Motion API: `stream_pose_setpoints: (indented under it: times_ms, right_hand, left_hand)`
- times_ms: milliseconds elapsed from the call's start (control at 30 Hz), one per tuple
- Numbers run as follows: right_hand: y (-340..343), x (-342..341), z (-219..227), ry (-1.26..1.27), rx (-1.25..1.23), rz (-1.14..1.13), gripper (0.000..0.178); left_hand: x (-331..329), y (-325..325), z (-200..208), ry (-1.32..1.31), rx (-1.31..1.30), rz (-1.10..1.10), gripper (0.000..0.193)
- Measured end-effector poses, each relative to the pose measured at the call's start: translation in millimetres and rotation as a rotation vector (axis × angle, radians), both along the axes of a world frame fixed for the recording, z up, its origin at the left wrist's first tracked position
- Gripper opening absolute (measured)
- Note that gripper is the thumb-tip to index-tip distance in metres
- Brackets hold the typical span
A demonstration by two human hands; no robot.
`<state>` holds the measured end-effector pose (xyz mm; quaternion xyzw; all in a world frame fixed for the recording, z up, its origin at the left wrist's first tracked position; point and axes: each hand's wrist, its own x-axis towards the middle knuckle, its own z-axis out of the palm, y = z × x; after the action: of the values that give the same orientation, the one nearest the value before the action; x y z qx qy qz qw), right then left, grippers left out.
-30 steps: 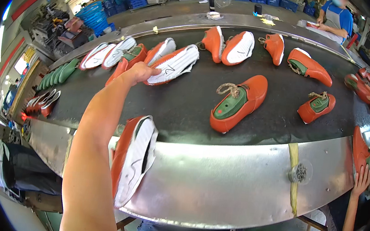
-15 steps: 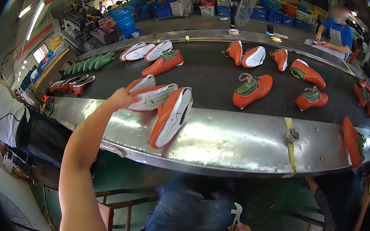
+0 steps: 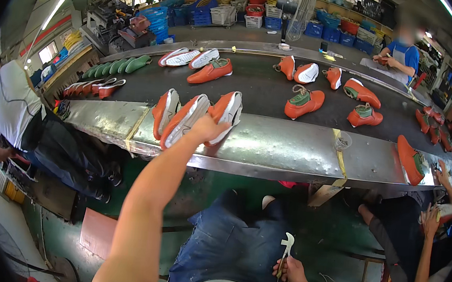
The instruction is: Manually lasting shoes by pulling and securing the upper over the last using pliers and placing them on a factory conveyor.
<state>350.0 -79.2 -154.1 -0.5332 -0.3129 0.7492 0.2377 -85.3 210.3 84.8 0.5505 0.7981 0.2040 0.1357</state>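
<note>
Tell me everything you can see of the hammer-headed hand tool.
The hammer-headed hand tool is pale and looks metal. Its head curves out to the sides above a narrower neck. The right hand is closed around the handle, hiding much of it; a thin yellowish part shows by the fingers. It is held near upright in the picture, head uppermost, by the right leg of the blue jeans. Finer details are too small to tell.

One wide fisheye view looks from head height, forward and down, over the wearer's jeans [image 3: 215,249] close by, across the bench [image 3: 280,146] to far crates [image 3: 223,15].
</note>
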Motion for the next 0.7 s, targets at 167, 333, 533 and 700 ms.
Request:
stream_pose_setpoints:
  times_ms: [167,333,533,700]
  right_hand:
    - [-21.9,2.6,9.3,-0.038,0.074,-0.115,0.033]
    - [-15.6,18.5,26.3,-0.246,0.505,-0.237,0.032]
    - [22.2,-1.5,24.3,-0.47,0.67,-0.055,0.065]
    - [29.9,-22.2,34.2,-0.635,0.641,0.076,0.061]
  left_hand:
    - [12.2,-36.0,-29.9,-0.256,0.156,-0.145,0.059]
    - [45.7,-206.1,-81.7,-0.972,0.208,-0.551,0.064]
    - [84.2,-293.3,-169.5,-0.786,-0.455,-0.764,0.08]
    - [145.8,-277.4,-126.7,-0.043,-0.191,-0.811,0.081]
